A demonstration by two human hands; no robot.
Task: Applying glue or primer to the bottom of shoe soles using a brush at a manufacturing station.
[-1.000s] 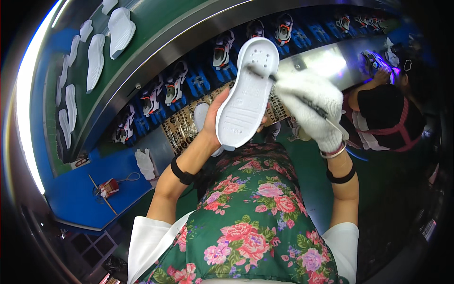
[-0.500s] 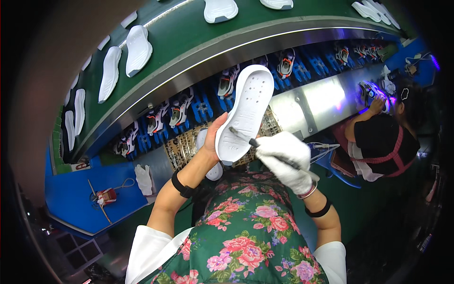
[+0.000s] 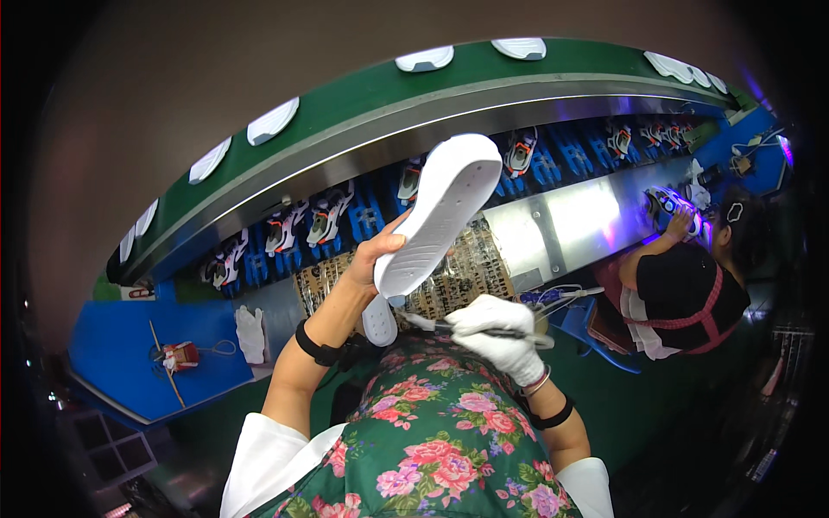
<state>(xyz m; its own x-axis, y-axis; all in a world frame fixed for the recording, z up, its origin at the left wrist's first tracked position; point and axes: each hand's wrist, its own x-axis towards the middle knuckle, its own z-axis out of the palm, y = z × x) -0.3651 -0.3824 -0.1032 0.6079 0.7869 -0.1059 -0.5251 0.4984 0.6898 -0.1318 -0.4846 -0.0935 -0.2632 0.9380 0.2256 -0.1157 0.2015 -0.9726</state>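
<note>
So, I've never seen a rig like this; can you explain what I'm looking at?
There's no robot here: a person works with two hands, filmed by a wide fisheye camera on their head looking down, which is why straight edges bend. The bare left hand holds a white sole. The right hand, in a white glove, grips a thin brush. Ahead, more soles lie on a green belt, with shoes lined up beneath. At left, another glove lies by a blue table. At right sits a co-worker.
</note>
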